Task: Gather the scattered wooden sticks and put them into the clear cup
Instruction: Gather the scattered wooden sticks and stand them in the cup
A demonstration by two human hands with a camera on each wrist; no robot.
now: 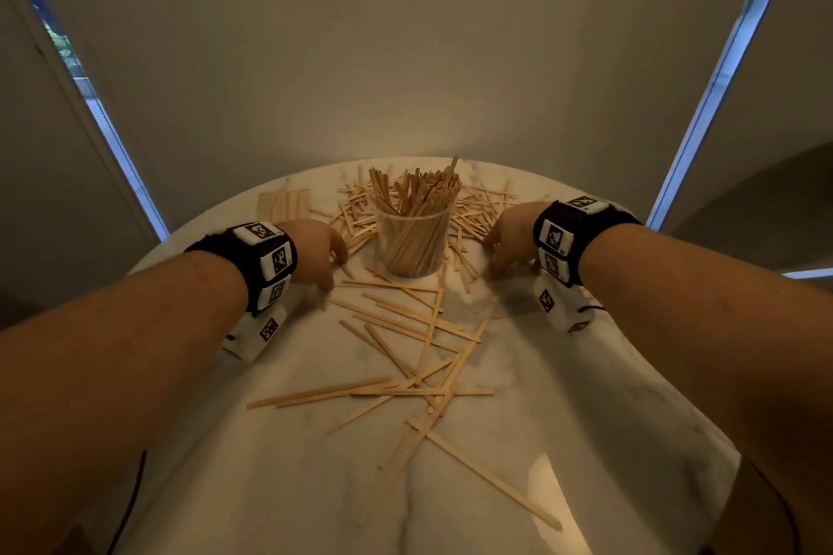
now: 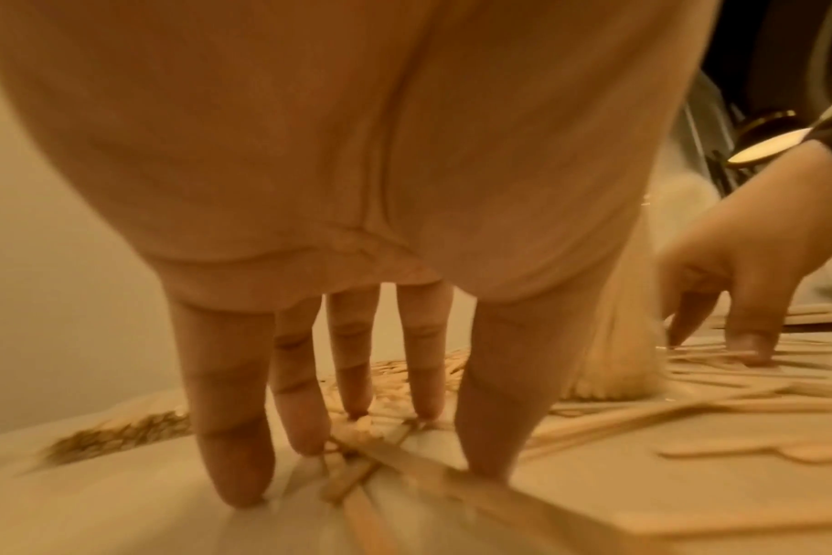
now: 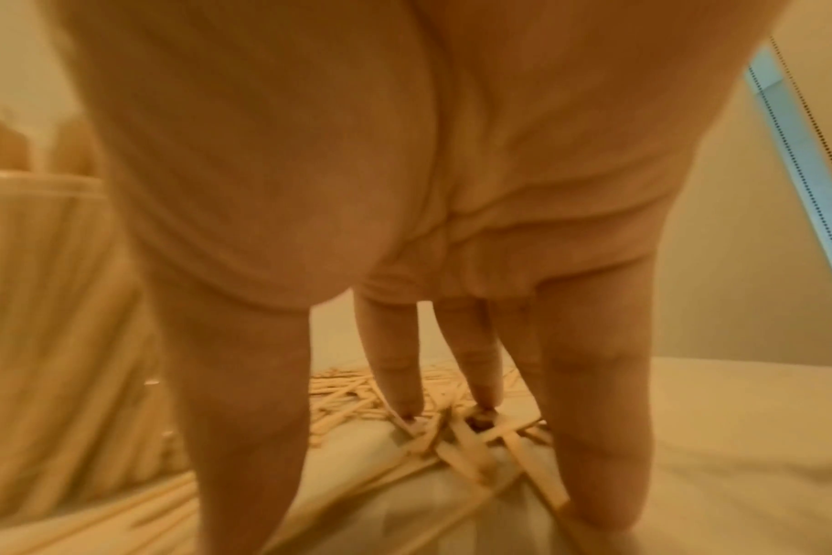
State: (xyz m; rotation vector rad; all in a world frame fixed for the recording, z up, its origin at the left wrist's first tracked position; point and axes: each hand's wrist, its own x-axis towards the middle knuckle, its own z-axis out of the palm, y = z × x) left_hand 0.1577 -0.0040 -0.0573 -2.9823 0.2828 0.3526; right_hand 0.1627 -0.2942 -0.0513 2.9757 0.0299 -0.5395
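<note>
- The clear cup (image 1: 414,241) stands near the far edge of the bench (image 1: 586,442), between the two hands, and it is already packed with upright wooden sticks.
- The left hand (image 1: 313,255) is just beside the cup on its left, the right hand (image 1: 509,239) just beside it on its right. Both are about equally near to the cup.
- The fingers (image 2: 233,432) of the left hand point down, spread apart, and the tips touch the bench and a few crossed sticks. They close around nothing, as far as the left wrist view shows.
- The fingers (image 3: 400,375) of the right hand are also spread and point down, with two tips on a small heap of crossed sticks. I see no stick pinched.
- The scattered sticks (image 1: 405,351) lie in three places: a pile behind the cup toward the far edge, small heaps under each hand, and a loose fan in the middle that runs toward the near edge.
- The long axes go in many directions. Those under the fingertips cross each other, so I judge that a sweep inward toward the cup will serve better than picking one by one.
- The sticks are thin, flat, pale wood, light and easy to slide. The cup is transparent plastic. The bench is smooth with marble veins, so flat sticks may be hard to lift from it.
- Some wider flat sticks (image 1: 284,203) lie side by side at the far left.
</note>
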